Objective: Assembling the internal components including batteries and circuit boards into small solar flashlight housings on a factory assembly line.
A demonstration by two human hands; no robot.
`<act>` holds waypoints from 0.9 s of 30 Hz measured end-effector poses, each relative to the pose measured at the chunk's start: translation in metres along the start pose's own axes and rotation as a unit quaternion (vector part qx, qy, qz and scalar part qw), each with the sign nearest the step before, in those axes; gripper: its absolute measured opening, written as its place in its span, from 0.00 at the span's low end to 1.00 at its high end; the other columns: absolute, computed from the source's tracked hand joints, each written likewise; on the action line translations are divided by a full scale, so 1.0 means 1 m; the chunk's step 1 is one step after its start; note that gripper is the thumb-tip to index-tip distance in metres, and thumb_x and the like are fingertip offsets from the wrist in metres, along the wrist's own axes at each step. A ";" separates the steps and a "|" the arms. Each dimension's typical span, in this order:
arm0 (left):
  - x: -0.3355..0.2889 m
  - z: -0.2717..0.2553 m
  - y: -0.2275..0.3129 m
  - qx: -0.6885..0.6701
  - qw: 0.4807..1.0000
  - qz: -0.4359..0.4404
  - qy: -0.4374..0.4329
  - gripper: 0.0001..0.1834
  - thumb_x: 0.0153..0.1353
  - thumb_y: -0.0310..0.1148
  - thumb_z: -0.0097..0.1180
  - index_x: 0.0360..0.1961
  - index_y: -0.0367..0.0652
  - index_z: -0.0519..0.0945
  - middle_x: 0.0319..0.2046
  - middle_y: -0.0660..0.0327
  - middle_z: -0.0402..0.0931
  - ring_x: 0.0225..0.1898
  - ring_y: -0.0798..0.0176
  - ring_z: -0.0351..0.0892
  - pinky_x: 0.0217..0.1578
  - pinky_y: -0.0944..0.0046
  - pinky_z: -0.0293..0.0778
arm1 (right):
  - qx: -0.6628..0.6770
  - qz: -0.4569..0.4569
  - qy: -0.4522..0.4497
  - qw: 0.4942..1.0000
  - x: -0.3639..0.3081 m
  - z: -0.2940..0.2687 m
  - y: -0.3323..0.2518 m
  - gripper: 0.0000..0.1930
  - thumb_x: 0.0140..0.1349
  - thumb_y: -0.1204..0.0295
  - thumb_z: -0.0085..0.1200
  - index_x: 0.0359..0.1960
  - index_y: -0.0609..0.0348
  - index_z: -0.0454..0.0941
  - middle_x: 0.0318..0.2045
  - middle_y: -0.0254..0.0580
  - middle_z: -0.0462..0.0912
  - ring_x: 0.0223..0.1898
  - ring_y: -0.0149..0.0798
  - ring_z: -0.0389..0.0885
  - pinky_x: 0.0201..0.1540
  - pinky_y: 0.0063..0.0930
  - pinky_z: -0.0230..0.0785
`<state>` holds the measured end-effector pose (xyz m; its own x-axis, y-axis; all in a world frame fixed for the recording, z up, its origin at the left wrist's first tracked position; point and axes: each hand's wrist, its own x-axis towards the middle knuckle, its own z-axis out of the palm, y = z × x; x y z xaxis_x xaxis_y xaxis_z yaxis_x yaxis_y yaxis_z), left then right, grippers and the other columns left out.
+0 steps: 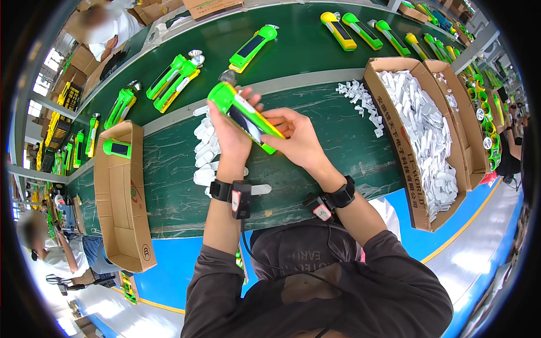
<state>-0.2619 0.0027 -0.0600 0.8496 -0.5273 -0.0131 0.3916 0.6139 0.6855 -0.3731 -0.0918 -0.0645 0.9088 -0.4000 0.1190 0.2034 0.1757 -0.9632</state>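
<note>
A green and yellow flashlight (pixel 245 119) with a dark panel along its side is held tilted above the green worktable. My left hand (pixel 232 134) wraps it from below near the head end. At its lower end, the fingers of my right hand (pixel 298 135) close around the body and touch the panel side. Below and beside my left wrist lies a loose pile of white plastic pieces (pixel 206 147), partly hidden by that hand and forearm. One white piece (pixel 261 190) lies by the left wrist strap.
Several flashlights (pixel 253 49) line the green belt (pixel 304 42) beyond the table. On the left, a cardboard box (pixel 121 208) contains a green part (pixel 117 148). A right-hand box (pixel 403 163) is full of white pieces, with small white parts (pixel 363 104) beside it. People work at left.
</note>
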 end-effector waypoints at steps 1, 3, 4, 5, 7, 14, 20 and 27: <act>0.005 -0.005 0.001 -0.036 0.998 0.000 0.046 0.35 0.65 0.63 0.38 0.52 0.40 0.70 0.45 0.56 0.74 0.44 0.58 0.75 0.45 0.56 0.72 | -0.053 -0.018 -0.002 0.998 0.000 -0.001 0.002 0.22 0.48 0.79 0.65 0.47 0.66 0.76 0.40 0.45 0.83 0.38 0.32 0.83 0.40 0.27 0.76; 0.011 -0.017 0.003 -0.067 0.997 0.000 0.025 0.32 0.64 0.62 0.42 0.49 0.40 0.70 0.40 0.59 0.73 0.38 0.63 0.73 0.42 0.61 0.73 | -0.105 -0.033 -0.002 0.994 -0.001 0.001 0.000 0.22 0.46 0.79 0.66 0.45 0.67 0.76 0.39 0.47 0.83 0.36 0.32 0.83 0.39 0.27 0.77; 0.011 -0.020 0.003 -0.065 0.998 -0.002 0.026 0.32 0.64 0.62 0.42 0.49 0.40 0.70 0.40 0.59 0.73 0.38 0.63 0.73 0.42 0.61 0.73 | -0.111 -0.025 -0.002 0.994 -0.003 0.005 -0.006 0.21 0.45 0.78 0.67 0.44 0.67 0.77 0.36 0.47 0.84 0.34 0.32 0.84 0.38 0.26 0.77; 0.011 -0.023 0.003 -0.075 0.997 -0.004 0.016 0.32 0.64 0.61 0.43 0.47 0.40 0.70 0.38 0.60 0.73 0.37 0.64 0.73 0.41 0.63 0.73 | -0.117 -0.016 -0.002 0.993 -0.004 0.008 -0.011 0.20 0.45 0.76 0.68 0.42 0.67 0.78 0.33 0.46 0.85 0.33 0.32 0.85 0.36 0.26 0.77; 0.011 -0.024 0.003 -0.086 0.996 -0.006 0.005 0.31 0.64 0.61 0.44 0.46 0.40 0.71 0.36 0.62 0.72 0.35 0.66 0.72 0.40 0.65 0.73 | -0.159 0.019 -0.014 0.987 -0.007 0.006 -0.014 0.19 0.45 0.75 0.68 0.41 0.67 0.78 0.30 0.46 0.85 0.31 0.34 0.85 0.35 0.25 0.76; -0.002 0.002 0.005 -0.033 0.998 -0.048 -0.010 0.28 0.66 0.55 0.45 0.52 0.40 0.69 0.39 0.60 0.73 0.38 0.63 0.75 0.41 0.63 0.74 | -0.250 0.004 -0.051 0.967 -0.007 -0.003 -0.012 0.19 0.51 0.74 0.66 0.42 0.71 0.77 0.30 0.47 0.85 0.33 0.33 0.85 0.36 0.24 0.76; 0.012 -0.025 -0.009 -0.033 0.997 -0.076 -0.005 0.18 0.63 0.31 0.54 0.53 0.40 0.67 0.40 0.55 0.73 0.40 0.60 0.76 0.44 0.57 0.76 | -0.199 -0.357 -0.045 0.911 -0.016 0.010 -0.100 0.20 0.50 0.75 0.63 0.46 0.62 0.76 0.38 0.46 0.81 0.42 0.47 0.80 0.44 0.33 0.72; 0.007 -0.019 -0.002 0.008 0.995 -0.098 -0.015 0.15 0.64 0.31 0.52 0.50 0.40 0.69 0.41 0.57 0.72 0.43 0.60 0.74 0.49 0.55 0.73 | -0.182 -0.333 -0.107 0.919 -0.159 -0.037 -0.160 0.15 0.49 0.81 0.58 0.41 0.63 0.76 0.34 0.42 0.79 0.34 0.42 0.77 0.37 0.30 0.71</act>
<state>-0.2504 0.0089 -0.0749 0.7466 -0.6535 -0.1250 0.5419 0.4883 0.6840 -0.5641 -0.0896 0.0617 0.6856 -0.1172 0.7185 0.6405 -0.3720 -0.6719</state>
